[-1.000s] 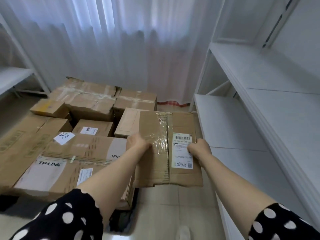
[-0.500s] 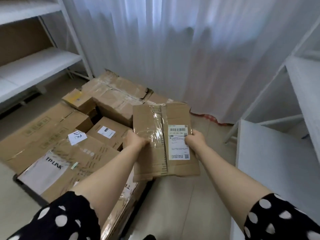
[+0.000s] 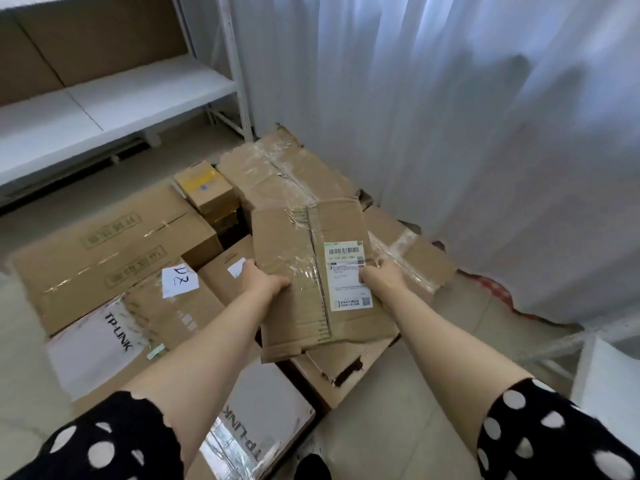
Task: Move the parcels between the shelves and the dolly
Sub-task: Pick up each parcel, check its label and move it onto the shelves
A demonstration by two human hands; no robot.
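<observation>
Browns, whites and polka dots
The held parcel [image 3: 294, 271] is plain brown with a white, black-barcoded label [image 3: 348, 275]; sleeves [image 3: 138, 420] are black with white dots; curtain [image 3: 450, 116] and shelves [image 3: 138, 88] white.

Soft, even daylight enters through the curtain [image 3: 450, 116], upper right. Shadows faint. Tape on the parcel [image 3: 294, 237] shows glare. Slight overall blur; wide-angle bending at frame edges.

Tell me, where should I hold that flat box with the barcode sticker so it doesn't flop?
Hold the flat box by its two long side edges, near the middle, with one hand coming in from each side. That is how the left hand and right hand grip it now. The box is wide and thin and looks bendy, so holding just one edge would probably let it sag.
</observation>
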